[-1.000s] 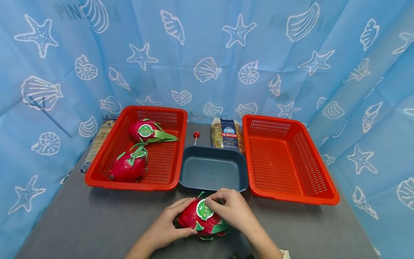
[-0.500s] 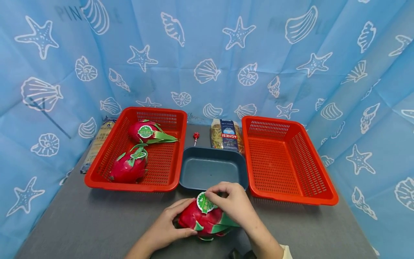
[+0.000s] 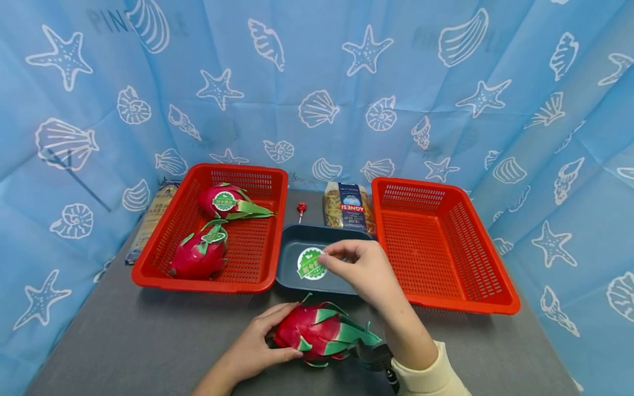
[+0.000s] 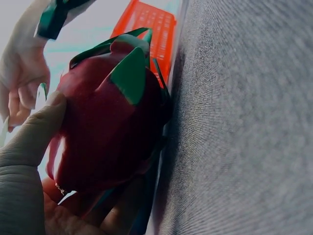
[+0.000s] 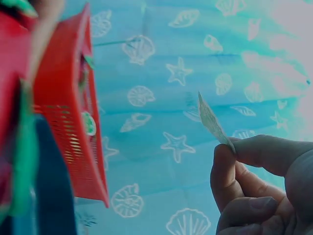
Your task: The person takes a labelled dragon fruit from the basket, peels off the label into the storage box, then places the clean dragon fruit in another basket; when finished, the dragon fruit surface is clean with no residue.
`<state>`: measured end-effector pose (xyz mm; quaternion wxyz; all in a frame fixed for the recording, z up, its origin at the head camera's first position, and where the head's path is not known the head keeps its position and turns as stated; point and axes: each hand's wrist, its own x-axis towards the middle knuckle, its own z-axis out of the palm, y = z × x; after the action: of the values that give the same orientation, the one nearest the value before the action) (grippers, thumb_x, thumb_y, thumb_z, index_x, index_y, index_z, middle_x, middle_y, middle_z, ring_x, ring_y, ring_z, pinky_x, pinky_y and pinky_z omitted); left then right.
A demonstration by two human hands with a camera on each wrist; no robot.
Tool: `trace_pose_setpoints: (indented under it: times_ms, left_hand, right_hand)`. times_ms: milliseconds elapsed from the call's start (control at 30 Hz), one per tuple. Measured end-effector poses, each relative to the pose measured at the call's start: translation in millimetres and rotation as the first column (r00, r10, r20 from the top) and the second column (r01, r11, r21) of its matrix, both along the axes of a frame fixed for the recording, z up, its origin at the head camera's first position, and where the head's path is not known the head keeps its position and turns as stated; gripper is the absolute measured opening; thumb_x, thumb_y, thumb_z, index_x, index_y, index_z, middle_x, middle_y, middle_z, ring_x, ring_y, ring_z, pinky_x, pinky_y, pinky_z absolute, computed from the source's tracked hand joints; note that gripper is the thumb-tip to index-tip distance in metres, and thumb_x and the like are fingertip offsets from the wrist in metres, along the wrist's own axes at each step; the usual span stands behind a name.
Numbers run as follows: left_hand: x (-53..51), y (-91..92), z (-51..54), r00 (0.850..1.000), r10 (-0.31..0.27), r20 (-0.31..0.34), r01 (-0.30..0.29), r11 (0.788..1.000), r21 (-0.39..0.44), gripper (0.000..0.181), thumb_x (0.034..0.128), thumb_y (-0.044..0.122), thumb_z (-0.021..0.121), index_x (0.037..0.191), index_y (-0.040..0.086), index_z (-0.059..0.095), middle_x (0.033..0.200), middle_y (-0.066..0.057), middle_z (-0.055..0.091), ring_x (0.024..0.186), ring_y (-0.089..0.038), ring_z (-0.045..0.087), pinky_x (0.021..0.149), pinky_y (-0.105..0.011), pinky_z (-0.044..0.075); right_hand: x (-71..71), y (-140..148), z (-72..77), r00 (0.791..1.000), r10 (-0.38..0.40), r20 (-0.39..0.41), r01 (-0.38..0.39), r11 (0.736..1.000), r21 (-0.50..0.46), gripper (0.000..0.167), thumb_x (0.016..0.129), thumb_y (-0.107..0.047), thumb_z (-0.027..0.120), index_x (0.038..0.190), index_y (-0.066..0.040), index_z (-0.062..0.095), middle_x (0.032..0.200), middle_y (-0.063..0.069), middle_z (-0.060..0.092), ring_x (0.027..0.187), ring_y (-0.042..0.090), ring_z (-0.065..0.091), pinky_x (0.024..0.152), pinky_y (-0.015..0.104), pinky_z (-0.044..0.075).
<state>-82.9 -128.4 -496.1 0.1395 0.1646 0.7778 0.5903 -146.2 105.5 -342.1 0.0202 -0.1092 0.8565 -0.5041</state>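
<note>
On the grey table lies a dragon fruit, red with green scales, its leafy end pointing right. My left hand grips its left end, thumb on the near side and fingers behind, as the left wrist view also shows on the dragon fruit. Between thumb and forefinger, my right hand pinches a round green-and-white sticker by its edge. The sticker is off the fruit, raised over the blue-grey tray. Seen from the right wrist, the sticker stands edge-on, slightly bent.
The left red basket holds two dragon fruits with stickers. At the right stands another red basket. Behind the tray lie a lollipop and a pasta bag. A long packet lies beside the left basket, before the blue curtain.
The sticker has come off the dragon fruit. My right hand has carried it up and forward to above the tray. My left hand has stayed on the fruit.
</note>
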Motion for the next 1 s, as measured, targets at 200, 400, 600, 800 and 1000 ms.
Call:
trace_pose_setpoints:
  times_ms: [200,400,600,800,1000]
  left_hand:
    - [-0.2,-0.3,-1.1,1.0,0.004,-0.003,-0.004,1.0,0.011,0.075,0.0824,0.033,0.088,0.149,0.019,0.055,0.148,-0.007,0.052,0.132,-0.032,0.048,0.096,-0.029,0.052]
    - [-1.3,-1.9,-4.9,1.0,0.009,-0.024,-0.009,1.0,0.005,0.076,0.0826,0.034,0.088,0.149,0.021,0.054,0.149,-0.005,0.051,0.134,-0.031,0.047,0.098,-0.026,0.05]
    - [-2.0,-2.0,-6.2,0.999,0.019,-0.035,-0.019,1.0,-0.009,0.076,0.0826,0.036,0.088,0.149,0.023,0.054,0.148,-0.004,0.051,0.134,-0.03,0.047,0.098,-0.028,0.05]
    - [-2.3,-1.5,-6.0,1.0,0.019,-0.024,-0.02,0.999,-0.03,0.077,0.0824,0.039,0.087,0.15,0.024,0.053,0.148,-0.001,0.051,0.134,-0.027,0.047,0.099,-0.03,0.049]
    - [-3.1,-1.8,-5.1,1.0,0.008,0.015,-0.007,0.999,-0.052,0.079,0.0834,0.04,0.086,0.152,0.022,0.051,0.149,-0.002,0.05,0.135,-0.028,0.047,0.101,-0.037,0.05]
  right_hand:
    - [-35.2,-3,15.4,1.0,-0.018,0.024,0.02,0.995,-0.1,0.019,0.09,-0.022,0.081,0.099,-0.006,0.081,0.095,0.005,0.076,0.089,0.024,0.065,0.077,0.039,0.053]
    - [-68.9,-14,13.7,0.995,-0.016,0.101,0.021,0.999,-0.049,0.023,0.091,-0.025,0.079,0.104,-0.007,0.081,0.107,0.007,0.074,0.101,0.025,0.062,0.085,0.042,0.051]
    - [-95.4,-26,-5.7,0.987,0.004,0.162,-0.009,1.0,0.029,0.025,0.092,-0.023,0.078,0.109,-0.006,0.079,0.103,0.009,0.075,0.098,0.027,0.066,0.088,0.045,0.053]
    - [-117.1,-31,-33.1,0.972,0.006,0.236,-0.033,0.993,0.112,0.024,0.09,-0.019,0.079,0.109,-0.003,0.079,0.101,0.009,0.075,0.094,0.028,0.066,0.082,0.04,0.054]
    - [-132.1,-34,-59.8,0.944,-0.007,0.329,-0.048,0.986,0.159,0.017,0.09,-0.013,0.079,0.104,-0.003,0.079,0.088,0.007,0.076,0.07,0.016,0.057,0.059,0.028,0.045]
